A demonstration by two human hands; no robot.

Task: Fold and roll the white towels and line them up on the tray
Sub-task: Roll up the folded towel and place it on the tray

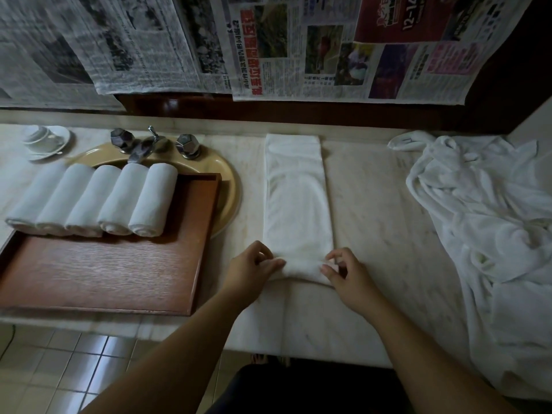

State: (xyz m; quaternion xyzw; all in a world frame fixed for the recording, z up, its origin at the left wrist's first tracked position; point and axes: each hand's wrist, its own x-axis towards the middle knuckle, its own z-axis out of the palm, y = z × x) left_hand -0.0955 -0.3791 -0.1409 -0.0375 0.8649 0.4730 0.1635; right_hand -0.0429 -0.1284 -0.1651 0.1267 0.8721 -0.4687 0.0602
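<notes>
A white towel (pixel 295 198), folded into a long narrow strip, lies on the marble counter and runs away from me. Its near end is turned over into a small roll. My left hand (pixel 254 270) pinches the roll's left end and my right hand (pixel 343 273) pinches its right end. To the left sits a brown wooden tray (pixel 119 273). Several rolled white towels (pixel 98 201) lie side by side along the tray's far edge.
A heap of loose white towels (pixel 490 222) covers the counter's right side. Behind the tray are a beige sink (pixel 227 180) with a chrome faucet (pixel 149 144) and a cup on a saucer (pixel 44 138). Newspapers (pixel 298 46) hang on the wall.
</notes>
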